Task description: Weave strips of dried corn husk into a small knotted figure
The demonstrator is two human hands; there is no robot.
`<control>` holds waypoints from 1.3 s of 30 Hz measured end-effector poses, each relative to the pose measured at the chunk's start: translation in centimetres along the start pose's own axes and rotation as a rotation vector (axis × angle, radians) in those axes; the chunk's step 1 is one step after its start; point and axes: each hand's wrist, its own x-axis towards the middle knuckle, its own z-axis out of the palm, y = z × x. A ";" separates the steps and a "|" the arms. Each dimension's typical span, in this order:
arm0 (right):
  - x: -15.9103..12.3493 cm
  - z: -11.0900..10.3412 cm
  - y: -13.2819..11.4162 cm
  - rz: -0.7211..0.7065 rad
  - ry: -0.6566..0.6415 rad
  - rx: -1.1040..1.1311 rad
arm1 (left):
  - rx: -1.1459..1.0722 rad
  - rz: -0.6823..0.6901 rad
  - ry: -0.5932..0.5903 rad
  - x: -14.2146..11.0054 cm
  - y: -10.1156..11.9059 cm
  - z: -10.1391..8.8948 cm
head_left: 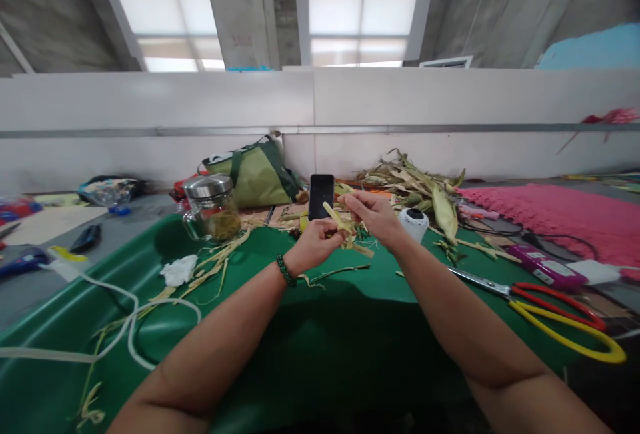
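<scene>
My left hand (320, 242) is closed on a pale strip of corn husk (337, 217), whose end sticks up past the fingers. Just to the right and a little higher, my right hand (374, 213) pinches with thumb and forefinger; what lies in that pinch is too small to make out. Behind the hands a black phone (321, 195) stands upright. A white spool of thread (414, 222) is beside my right wrist. Below the hands, a thin dry husk strip (340, 273) lies on the green covering (320, 327).
Large scissors (540, 304) with red and yellow handles lie at right, near a purple power strip (547, 266). A heap of corn husks (410, 184) sits at the back. On the left are a glass jar (213, 211), a crumpled tissue (179, 270) and a looping white cable (133, 317).
</scene>
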 end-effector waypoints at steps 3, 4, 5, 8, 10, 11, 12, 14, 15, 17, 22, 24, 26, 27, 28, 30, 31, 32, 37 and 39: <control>-0.1 -0.6 -0.5 0.065 -0.174 0.021 | -0.093 -0.034 0.006 0.0 -0.1 -0.4; -0.2 -0.8 -0.7 0.049 -0.195 0.010 | -0.109 -0.032 0.009 0.0 -0.1 -0.5; -0.3 -1.0 -0.8 0.027 -0.205 -0.003 | -0.124 -0.029 0.010 0.0 0.0 -0.6; -0.4 -1.4 -1.2 -0.038 -0.250 -0.075 | -0.154 -0.038 -0.011 0.0 0.2 -0.6; -0.3 -1.4 -1.2 -0.083 -0.263 -0.154 | -0.159 -0.066 -0.019 0.0 0.4 -0.5; -0.2 -1.4 -1.2 -0.107 -0.253 -0.192 | -0.164 -0.085 -0.018 0.0 0.5 -0.5; -0.2 -1.3 -1.1 -0.129 -0.234 -0.222 | -0.173 -0.104 -0.013 0.0 0.6 -0.5; -0.2 -1.0 -0.9 -0.162 -0.188 -0.252 | -0.198 -0.138 -0.002 0.0 0.7 -0.5; -0.2 -0.9 -0.8 -0.168 -0.169 -0.253 | -0.209 -0.149 0.001 0.0 0.8 -0.5; -0.3 -0.6 -0.6 -0.154 -0.157 -0.227 | -0.219 -0.156 0.002 0.0 0.9 -0.6; -0.5 -0.4 -0.6 -0.079 -0.231 -0.062 | -0.178 -0.138 0.008 0.0 0.8 -0.9; -0.5 -0.5 -0.6 -0.089 -0.210 -0.058 | -0.181 -0.142 0.007 0.0 0.6 -1.0; -0.4 -0.6 -0.6 -0.085 -0.159 -0.049 | -0.203 -0.132 -0.008 0.0 0.6 -1.1; -0.4 -0.6 -0.6 -0.073 -0.132 -0.033 | -0.208 -0.122 -0.021 0.0 0.6 -1.1; -0.3 -0.7 -0.5 -0.058 -0.105 -0.018 | -0.205 -0.111 -0.039 0.0 0.7 -1.2; -0.1 -0.9 -0.4 -0.037 -0.041 0.002 | -0.177 -0.097 -0.078 -0.2 1.0 -1.2; 0.0 -1.1 -0.3 -0.031 -0.004 0.011 | -0.157 -0.094 -0.096 -0.2 1.1 -1.2; 0.2 -1.2 -0.2 -0.026 0.031 0.021 | -0.139 -0.093 -0.110 -0.3 1.3 -1.1; 0.6 -1.6 0.2 0.068 0.095 0.167 | -0.103 -0.107 -0.081 -0.2 1.1 -1.3; 0.5 -1.5 0.1 0.156 -0.003 0.245 | -0.152 -0.127 0.012 0.0 0.8 -1.6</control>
